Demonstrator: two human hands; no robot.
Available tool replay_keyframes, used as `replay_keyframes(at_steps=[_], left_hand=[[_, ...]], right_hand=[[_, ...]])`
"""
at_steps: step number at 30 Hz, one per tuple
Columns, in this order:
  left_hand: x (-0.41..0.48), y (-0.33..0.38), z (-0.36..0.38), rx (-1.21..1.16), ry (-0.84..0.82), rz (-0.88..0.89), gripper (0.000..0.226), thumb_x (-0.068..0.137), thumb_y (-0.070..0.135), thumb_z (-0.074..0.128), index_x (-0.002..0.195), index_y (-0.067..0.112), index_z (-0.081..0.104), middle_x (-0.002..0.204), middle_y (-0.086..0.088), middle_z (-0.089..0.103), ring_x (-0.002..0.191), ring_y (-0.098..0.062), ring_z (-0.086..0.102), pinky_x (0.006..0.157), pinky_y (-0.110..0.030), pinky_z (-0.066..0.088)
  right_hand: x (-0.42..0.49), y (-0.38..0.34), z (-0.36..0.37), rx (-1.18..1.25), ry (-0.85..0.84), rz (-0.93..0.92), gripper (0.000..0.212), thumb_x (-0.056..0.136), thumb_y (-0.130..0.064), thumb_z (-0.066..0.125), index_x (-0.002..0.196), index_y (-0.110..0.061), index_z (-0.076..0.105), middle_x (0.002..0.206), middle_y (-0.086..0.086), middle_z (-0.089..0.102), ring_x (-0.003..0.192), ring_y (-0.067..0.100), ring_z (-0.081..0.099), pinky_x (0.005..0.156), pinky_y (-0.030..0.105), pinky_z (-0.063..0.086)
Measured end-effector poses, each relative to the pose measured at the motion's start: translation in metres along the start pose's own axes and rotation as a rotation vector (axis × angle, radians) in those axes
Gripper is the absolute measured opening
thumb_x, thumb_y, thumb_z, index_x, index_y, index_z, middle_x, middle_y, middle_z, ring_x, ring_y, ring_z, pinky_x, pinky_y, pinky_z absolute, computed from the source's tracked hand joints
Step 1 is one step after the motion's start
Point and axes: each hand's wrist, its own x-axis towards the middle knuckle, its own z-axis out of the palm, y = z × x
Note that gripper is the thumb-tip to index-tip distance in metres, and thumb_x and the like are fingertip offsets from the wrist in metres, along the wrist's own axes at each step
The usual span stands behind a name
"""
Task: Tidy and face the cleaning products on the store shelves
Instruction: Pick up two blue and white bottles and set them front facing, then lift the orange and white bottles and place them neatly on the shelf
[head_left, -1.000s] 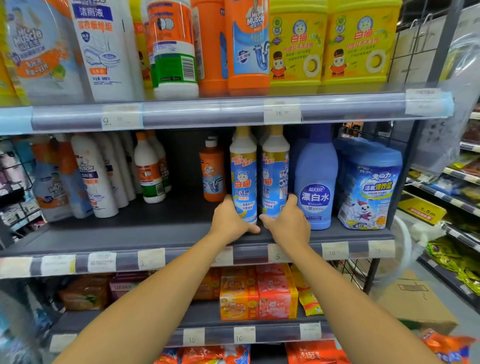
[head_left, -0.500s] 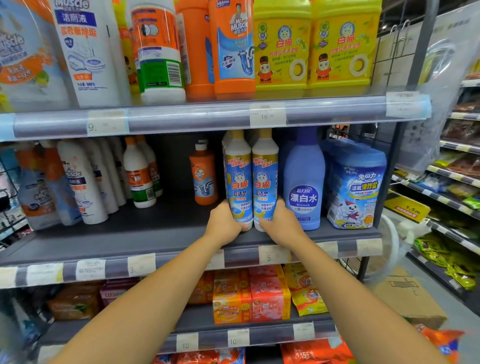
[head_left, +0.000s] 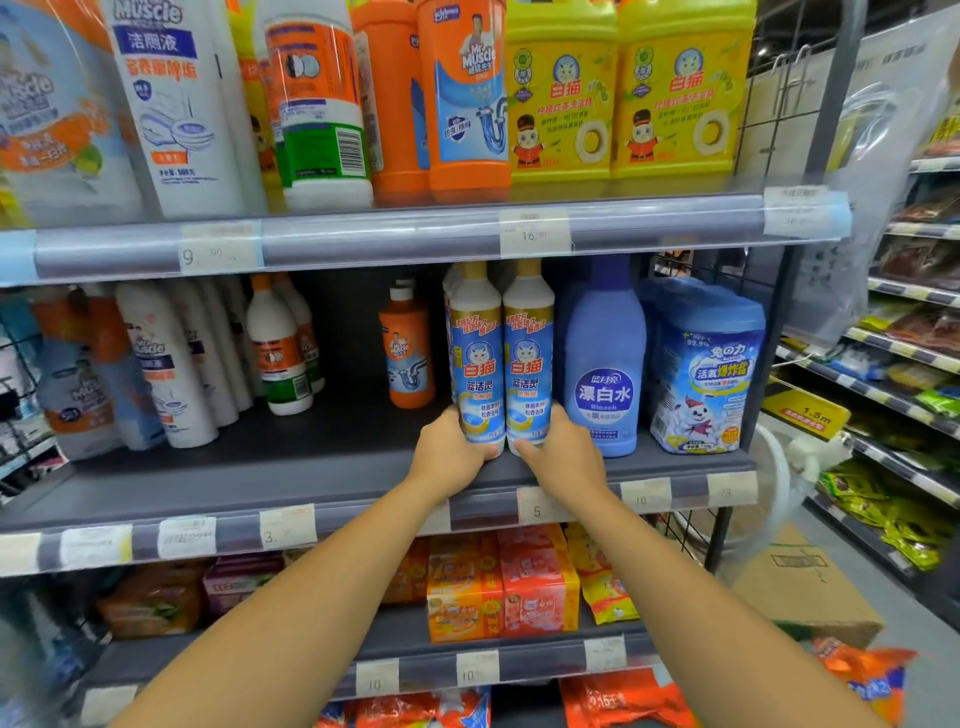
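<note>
Left hand grip curled round left cat-label bottle, right hand grip round right cat-label bottle

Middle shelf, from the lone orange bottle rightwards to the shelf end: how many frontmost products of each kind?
Orange drain-cleaner bottle: 1
White bottles with blue labels: 2, one gripped by the left hand, one by the right hand
Blue bleach bottle: 1
Blue tub: 1
Total: 5
</note>
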Motion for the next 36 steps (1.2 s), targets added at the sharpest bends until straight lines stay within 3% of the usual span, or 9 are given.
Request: replay_keyframes(at_steps=[7, 10, 13, 20, 24, 36], left_hand=[[-0.017, 0.011, -0.019, 0.192, -0.179, -0.053, 0.051, 0.074, 0.027, 0.081, 0.119, 0.017, 0.058, 0.122, -0.002, 0.066, 0.102, -0.017, 0.062, 0.077, -0.025, 0.045], [-0.033, 0.015, -0.034, 0.38, -0.305, -0.013, 0.06, 0.077, 0.034, 0.078, 0.13, 0.015, 0.057, 0.127, -0.003, 0.062, 0.105, -0.017, 0.06, 0.08, -0.025, 0.045], [-0.05, 0.019, -0.057, 0.553, -0.405, 0.059, 0.061, 0.081, 0.038, 0.074, 0.134, 0.015, 0.055, 0.132, -0.003, 0.06, 0.114, -0.02, 0.059, 0.086, -0.027, 0.047], [-0.079, 0.045, -0.118, 0.846, -0.576, 0.138, 0.065, 0.085, 0.043, 0.069, 0.141, 0.018, 0.049, 0.141, -0.002, 0.051, 0.124, -0.022, 0.051, 0.093, -0.03, 0.043], [-0.096, 0.058, -0.143, 0.849, -0.594, 0.151, 0.063, 0.084, 0.048, 0.068, 0.138, 0.021, 0.05, 0.137, 0.0, 0.054, 0.118, -0.019, 0.053, 0.085, -0.028, 0.04], [-0.142, 0.067, -0.185, 0.89, -0.653, 0.057, 0.061, 0.089, 0.047, 0.064, 0.142, 0.022, 0.048, 0.141, 0.001, 0.051, 0.123, -0.017, 0.05, 0.086, -0.026, 0.036]], right_hand=[[-0.009, -0.011, -0.02, 0.035, -0.074, -0.013, 0.042, 0.08, -0.029, 0.071, 0.115, -0.012, 0.057, 0.111, 0.008, 0.068, 0.096, 0.024, 0.064, 0.079, 0.035, 0.054], [-0.021, -0.019, -0.031, -0.13, -0.183, -0.06, 0.045, 0.083, -0.03, 0.068, 0.121, -0.01, 0.053, 0.116, 0.01, 0.063, 0.098, 0.026, 0.061, 0.077, 0.034, 0.051], [-0.034, -0.032, -0.047, -0.367, -0.32, -0.208, 0.054, 0.086, -0.032, 0.066, 0.131, -0.009, 0.048, 0.129, 0.011, 0.054, 0.113, 0.028, 0.054, 0.091, 0.036, 0.048], [-0.06, -0.084, -0.083, -0.539, -0.572, -0.283, 0.051, 0.087, -0.037, 0.064, 0.129, -0.01, 0.053, 0.131, 0.009, 0.055, 0.115, 0.027, 0.054, 0.095, 0.037, 0.048], [-0.073, -0.111, -0.096, -0.539, -0.617, -0.326, 0.064, 0.086, -0.042, 0.064, 0.141, -0.016, 0.044, 0.142, 0.003, 0.047, 0.126, 0.021, 0.046, 0.101, 0.032, 0.041], [-0.105, -0.136, -0.104, -0.568, -0.694, -0.393, 0.062, 0.085, -0.045, 0.065, 0.139, -0.02, 0.045, 0.139, 0.001, 0.049, 0.123, 0.02, 0.048, 0.099, 0.032, 0.042]])
